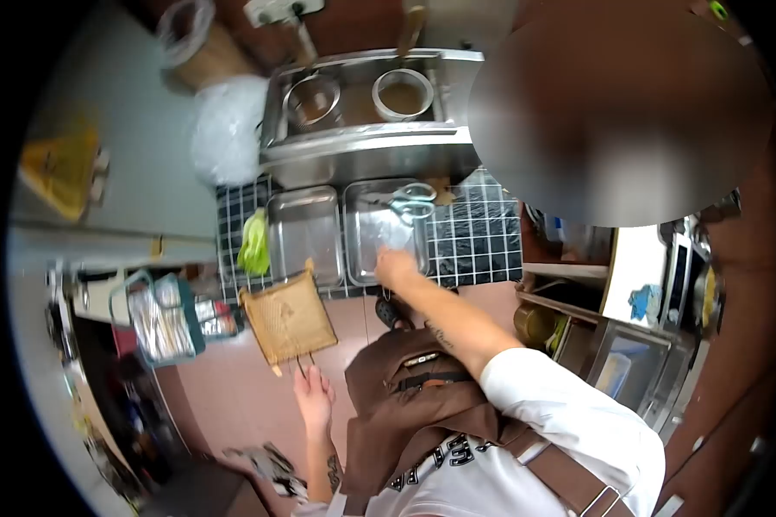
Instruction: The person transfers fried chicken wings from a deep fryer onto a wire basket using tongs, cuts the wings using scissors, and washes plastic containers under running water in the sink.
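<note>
My left hand (313,395) is closed around a thin dark handle or cord. It joins the lower edge of a flat, square brown piece that looks like a paper bag (290,320), held over the floor. My right hand (395,269) reaches to the near end of the right metal tray (351,250). Its fingers are curled together; what they pinch, if anything, is too small to make out. Something clear, like thin plastic, lies in that tray just beyond the fingers. Scissors (416,207) with pale blue handles rest across the tray's far right part.
Beside the right tray stands another metal tray (305,233), with a green leafy vegetable (254,243) to its left on the checkered surface (483,246). Behind, a steel basin (358,138) holds two round strainers or pots. A teal-edged bag (165,319) is at left, shelves at right.
</note>
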The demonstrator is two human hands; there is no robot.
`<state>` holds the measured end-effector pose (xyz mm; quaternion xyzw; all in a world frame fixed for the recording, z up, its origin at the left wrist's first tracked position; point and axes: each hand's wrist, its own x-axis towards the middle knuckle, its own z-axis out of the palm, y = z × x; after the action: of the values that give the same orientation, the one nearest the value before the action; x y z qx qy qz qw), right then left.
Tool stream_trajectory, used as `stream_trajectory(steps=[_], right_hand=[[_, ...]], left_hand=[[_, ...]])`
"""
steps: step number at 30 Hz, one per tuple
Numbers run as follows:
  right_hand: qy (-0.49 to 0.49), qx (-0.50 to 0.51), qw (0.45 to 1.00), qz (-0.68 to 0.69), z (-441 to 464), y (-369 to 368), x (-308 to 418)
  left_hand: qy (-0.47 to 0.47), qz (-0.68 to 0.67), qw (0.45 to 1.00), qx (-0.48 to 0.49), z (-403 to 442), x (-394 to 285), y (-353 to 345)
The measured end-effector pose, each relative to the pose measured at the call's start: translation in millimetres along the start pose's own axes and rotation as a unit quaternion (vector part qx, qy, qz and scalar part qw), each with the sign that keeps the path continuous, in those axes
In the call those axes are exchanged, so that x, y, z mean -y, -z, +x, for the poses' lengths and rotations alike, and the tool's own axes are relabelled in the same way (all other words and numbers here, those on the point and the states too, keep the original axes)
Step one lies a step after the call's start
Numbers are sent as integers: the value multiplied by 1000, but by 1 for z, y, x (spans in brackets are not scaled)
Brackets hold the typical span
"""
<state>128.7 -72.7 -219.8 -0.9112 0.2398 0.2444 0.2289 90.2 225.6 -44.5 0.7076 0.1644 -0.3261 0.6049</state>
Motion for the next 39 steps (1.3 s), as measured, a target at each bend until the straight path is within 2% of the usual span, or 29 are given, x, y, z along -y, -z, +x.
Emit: stream_trajectory(steps=[1, 2, 3, 5, 6, 7, 8, 9, 10, 11, 13, 15, 17, 18, 20, 23, 25, 26, 27, 28, 30, 32, 33, 37, 38, 39], right_hand=[[42, -19, 999, 7, -22, 21, 4], [37, -13, 997, 64, -39, 35, 6], [23, -47, 995, 81, -33, 17, -1], [3, -57, 986, 154, -52, 31, -12], [69, -30, 993, 94, -61, 37, -23], [84, -95, 986, 110, -60, 27, -30], [15, 14, 981, 193, -90, 77, -23], [62, -30, 984, 162, -65, 42, -26], [118, -31, 991, 59, -63, 37, -26], [164, -49, 984, 40, -52, 18, -28], [167, 29, 985, 11, -47, 25, -28], [118, -94, 981, 125, -47, -1, -28], [110, -75, 987, 86, -48, 3, -30], [107, -47, 986, 120, -56, 9, -26], [97, 4, 978, 183, -71, 24, -34], [198, -52, 944, 259, -131, 34, -88], [127, -13, 937, 325, -214, 82, -141], [196, -152, 880, 404, -230, 48, -177], [29, 66, 853, 516, -298, 121, -202], [-7, 47, 836, 546, -332, 123, -235], [-125, -22, 775, 619, -380, 87, -300], [-202, -80, 738, 639, -450, 121, -338], [-230, -148, 718, 641, -471, 107, -361], [-295, -349, 562, 690, -542, 98, -411], [-303, -393, 539, 680, -551, 96, -417], [-310, -437, 517, 667, -558, 94, -422]], left_hand=[[2, -16, 1000, -17, -1, -1, -3], [6, -26, 999, -18, 0, -4, -6], [2, -4, 1000, 11, 4, -3, -6], [-3, 35, 996, 77, 15, -8, -16], [-6, 49, 993, 104, 17, -12, -23], [-18, 54, 991, 124, 20, -16, -38], [-10, 74, 987, 141, 24, -22, -49], [-21, 67, 985, 156, 28, -27, -60], [-32, 58, 983, 169, 30, -29, -72], [-43, 46, 982, 180, 30, -30, -86], [-31, 43, 985, 166, 17, -41, -114], [-39, 48, 987, 151, 9, -36, -131], [-34, 72, 983, 166, 0, -39, -141], [-57, 85, 975, 195, -2, -40, -145], [-41, 99, 969, 221, -5, -48, -147], [-38, 137, 949, 281, -7, -62, -174], [-33, 162, 932, 321, -14, -71, -204], [-27, 168, 924, 342, -19, -75, -223], [-21, 175, 915, 362, -23, -78, -242], [-16, 177, 900, 397, -25, -79, -265], [-5, 200, 871, 448, -33, -73, -321], [-7, 225, 835, 502, -37, -56, -381], [-7, 248, 812, 528, -41, -47, -413], [14, 339, 710, 617, -47, 3, -545], [24, 349, 693, 630, -54, 17, -578], [-21, 394, 643, 656, -53, 33, -611]])
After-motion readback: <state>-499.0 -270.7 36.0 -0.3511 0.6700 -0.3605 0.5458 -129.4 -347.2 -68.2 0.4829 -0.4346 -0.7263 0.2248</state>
